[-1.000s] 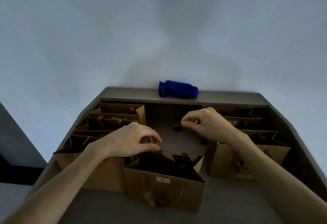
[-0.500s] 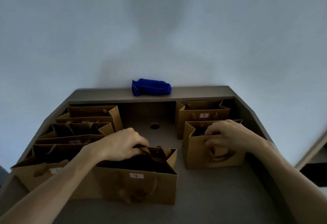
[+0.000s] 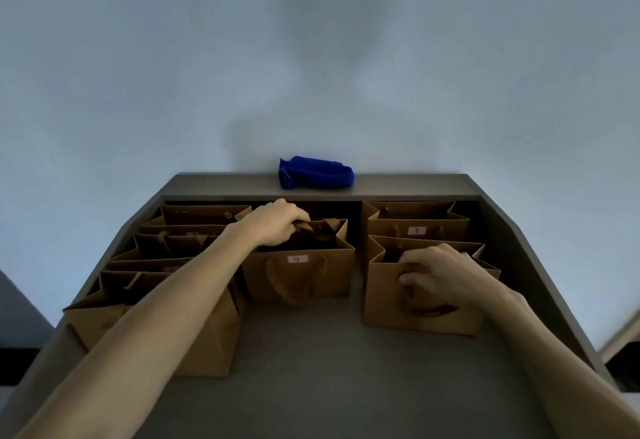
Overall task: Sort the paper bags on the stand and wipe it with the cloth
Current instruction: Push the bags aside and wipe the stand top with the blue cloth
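Brown paper bags stand open on a grey stand (image 3: 311,369). My left hand (image 3: 273,224) grips the top rim of the middle bag labelled 4 (image 3: 301,276), which stands towards the back. My right hand (image 3: 443,276) grips the front rim and handle of the near right bag (image 3: 391,303). Behind that one stands the bag labelled 7 (image 3: 415,227). Several more bags (image 3: 180,248) are lined up in a row along the left side, partly hidden by my left forearm. A rolled blue cloth (image 3: 317,173) lies on the raised back ledge.
The stand has sloped side walls (image 3: 526,258) and a raised ledge (image 3: 415,184) against a plain wall. Bare grey surface lies at the front. A dark object (image 3: 623,366) sits low beyond the right edge.
My left hand has pushed bag 4 back from the front towards the rear of the stand. My right hand has stayed on the near right bag, and the view has shifted.
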Demonstrator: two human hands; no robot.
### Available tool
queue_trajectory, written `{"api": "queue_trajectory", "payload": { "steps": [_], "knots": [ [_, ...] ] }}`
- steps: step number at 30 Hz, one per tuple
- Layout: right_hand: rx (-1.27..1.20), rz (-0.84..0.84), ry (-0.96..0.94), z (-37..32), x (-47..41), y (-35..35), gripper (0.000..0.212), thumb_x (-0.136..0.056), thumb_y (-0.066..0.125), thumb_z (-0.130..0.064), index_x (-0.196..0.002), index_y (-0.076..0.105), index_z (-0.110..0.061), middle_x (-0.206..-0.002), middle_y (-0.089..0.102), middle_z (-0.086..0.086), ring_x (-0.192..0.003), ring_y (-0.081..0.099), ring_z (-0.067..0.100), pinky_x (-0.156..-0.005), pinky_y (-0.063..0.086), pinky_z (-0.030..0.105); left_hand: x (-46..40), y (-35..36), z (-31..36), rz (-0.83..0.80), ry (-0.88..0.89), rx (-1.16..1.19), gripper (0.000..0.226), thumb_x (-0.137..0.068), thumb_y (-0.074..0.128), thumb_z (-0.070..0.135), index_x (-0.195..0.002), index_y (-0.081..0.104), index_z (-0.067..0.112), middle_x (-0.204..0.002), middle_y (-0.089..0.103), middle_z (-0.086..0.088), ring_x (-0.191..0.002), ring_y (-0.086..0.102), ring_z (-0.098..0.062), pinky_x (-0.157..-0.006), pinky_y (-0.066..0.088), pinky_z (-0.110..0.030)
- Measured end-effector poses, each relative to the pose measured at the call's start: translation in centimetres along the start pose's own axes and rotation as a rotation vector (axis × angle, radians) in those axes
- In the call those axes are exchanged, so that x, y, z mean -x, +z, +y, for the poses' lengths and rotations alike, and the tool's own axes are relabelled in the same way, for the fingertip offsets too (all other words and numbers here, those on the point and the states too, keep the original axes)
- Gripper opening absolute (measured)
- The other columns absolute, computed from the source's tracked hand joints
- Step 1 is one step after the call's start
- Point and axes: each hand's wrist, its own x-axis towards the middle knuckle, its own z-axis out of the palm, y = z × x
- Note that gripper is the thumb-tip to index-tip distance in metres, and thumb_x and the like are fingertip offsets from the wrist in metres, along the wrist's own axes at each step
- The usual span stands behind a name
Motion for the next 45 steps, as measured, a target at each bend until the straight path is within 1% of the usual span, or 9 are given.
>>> {"api": "queue_trajectory", "payload": {
  "steps": [5, 9, 15, 24, 29, 33, 36, 40, 45],
  "knots": [
    [0.006, 0.020, -0.004, -0.6, 0.7, 0.1, 0.015, -0.099, 0.053, -0.035, -0.112, 0.061, -0.034, -0.110, 0.065, -0.013, -0.100, 0.062, 0.005, -0.085, 0.055, 0.029, -1.6, 0.8, -0.3, 0.055, -0.068, -0.028, 0.030, -0.097, 0.047, 0.014, -0.118, 0.060, 0.030, -0.113, 0.062, -0.004, -0.094, 0.061, -0.016, -0.082, 0.055, -0.039],
    [-0.007, 0.002, -0.073, -3.3, 1.2, 0.2, 0.017, -0.101, 0.050, -0.035, -0.115, 0.060, -0.035, -0.112, 0.063, -0.014, -0.101, 0.062, 0.005, -0.084, 0.054, 0.024, -1.9, 1.1, -0.5, 0.090, -0.085, 0.049, 0.029, -0.097, 0.047, 0.016, -0.122, 0.058, 0.027, -0.114, 0.062, -0.001, -0.085, 0.060, -0.009, -0.079, 0.055, -0.034],
    [0.018, -0.015, -0.273, -10.1, -1.5, 2.1, 0.019, -0.100, 0.051, -0.031, -0.117, 0.058, -0.029, -0.115, 0.064, -0.004, -0.107, 0.062, 0.016, -0.091, 0.053, 0.042, -0.3, -0.2, 0.0, 0.232, 0.023, 0.142, 0.026, -0.095, 0.054, 0.018, -0.120, 0.061, 0.022, -0.123, 0.059, -0.001, -0.108, 0.057, -0.011, -0.091, 0.048, -0.029],
    [0.003, 0.118, -0.413, -13.3, -5.4, 3.3, 0.025, -0.097, 0.055, -0.037, -0.118, 0.062, -0.025, -0.114, 0.067, -0.001, -0.107, 0.062, 0.018, -0.090, 0.053, 0.043, 3.8, -1.7, -0.2, 0.309, 0.070, 0.172, 0.020, -0.095, 0.056, 0.019, -0.109, 0.068, 0.022, -0.110, 0.065, 0.005, -0.095, 0.057, -0.003, -0.079, 0.041, -0.015],
    [-0.082, 0.242, -0.201, -7.1, -4.5, -0.2, 0.028, -0.100, 0.049, -0.039, -0.120, 0.061, -0.024, -0.111, 0.065, -0.004, -0.100, 0.059, 0.008, -0.088, 0.052, 0.030, 5.6, -0.6, -0.5, 0.296, 0.096, 0.191, 0.023, -0.093, 0.057, 0.023, -0.114, 0.065, 0.026, -0.116, 0.063, 0.008, -0.102, 0.056, 0.000, -0.081, 0.042, -0.012],
    [-0.018, 0.389, 0.048, -0.1, -4.9, -2.1, 0.028, -0.098, 0.054, -0.030, -0.125, 0.061, -0.023, -0.125, 0.062, -0.001, -0.119, 0.053, 0.020, -0.101, 0.044, 0.041, 5.5, 0.9, 0.4, 0.219, 0.097, 0.192, 0.035, -0.092, 0.059, 0.030, -0.126, 0.056, 0.028, -0.128, 0.053, 0.011, -0.115, 0.049, -0.003, -0.094, 0.042, -0.022],
    [0.060, 0.293, 0.197, 3.0, -5.4, -2.6, 0.037, -0.096, 0.057, -0.033, -0.132, 0.056, -0.027, -0.134, 0.057, 0.000, -0.127, 0.049, 0.024, -0.106, 0.037, 0.046, 5.0, 2.1, 0.8, 0.163, 0.094, 0.175, 0.043, -0.090, 0.060, 0.034, -0.132, 0.049, 0.033, -0.136, 0.047, 0.012, -0.121, 0.047, -0.005, -0.100, 0.045, -0.031],
    [0.110, 0.167, 0.249, 4.3, -5.3, -2.0, 0.026, -0.100, 0.051, -0.035, -0.123, 0.061, -0.034, -0.123, 0.064, -0.001, -0.117, 0.058, 0.026, -0.098, 0.041, 0.042, 4.4, 2.9, 1.3, 0.170, 0.103, 0.180, 0.041, -0.089, 0.063, 0.031, -0.129, 0.052, 0.031, -0.134, 0.048, 0.012, -0.120, 0.047, -0.005, -0.099, 0.044, -0.028],
    [0.152, 0.281, 0.267, 4.1, -3.9, -1.2, 0.025, -0.101, 0.047, -0.042, -0.118, 0.064, -0.036, -0.113, 0.071, -0.001, -0.106, 0.064, 0.028, -0.087, 0.045, 0.038, 4.3, 3.4, 0.9, 0.198, 0.101, 0.161, 0.021, -0.089, 0.064, 0.023, -0.109, 0.061, 0.029, -0.115, 0.058, 0.012, -0.105, 0.055, -0.004, -0.092, 0.050, -0.029]
  ]
}}
